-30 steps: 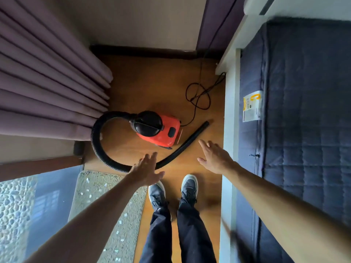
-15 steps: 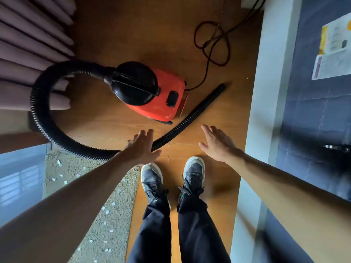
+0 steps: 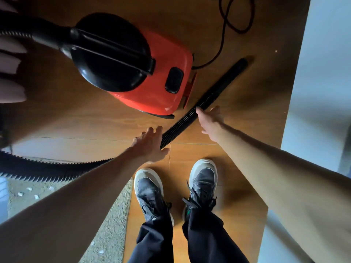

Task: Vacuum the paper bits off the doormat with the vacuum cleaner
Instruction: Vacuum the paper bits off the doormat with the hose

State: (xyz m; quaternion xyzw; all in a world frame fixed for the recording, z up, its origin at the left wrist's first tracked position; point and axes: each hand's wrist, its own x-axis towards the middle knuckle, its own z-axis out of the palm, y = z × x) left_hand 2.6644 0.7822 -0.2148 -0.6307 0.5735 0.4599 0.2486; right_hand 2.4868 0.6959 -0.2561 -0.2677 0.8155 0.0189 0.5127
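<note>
A red and black vacuum cleaner (image 3: 152, 73) stands on the wooden floor ahead of me. Its black ribbed hose (image 3: 207, 99) loops round the left side and ends in a straight nozzle lying diagonally at the right. My right hand (image 3: 210, 120) reaches to the hose, fingers extended and touching its ribbed part. My left hand (image 3: 152, 145) hovers with spread fingers just left of the hose, holding nothing. The beige doormat (image 3: 106, 234) lies at the lower left with small white paper bits (image 3: 36, 196) on it.
My two dark shoes (image 3: 150, 192) stand beside the mat's right edge. The black power cord (image 3: 226, 19) coils on the floor at the top. A white bed frame (image 3: 313, 92) runs along the right. Curtain folds (image 3: 11, 73) hang at the far left.
The camera has dropped closer to the floor. Both hands have reached forward; the right hand has come onto the hose, and the left has moved up beside it.
</note>
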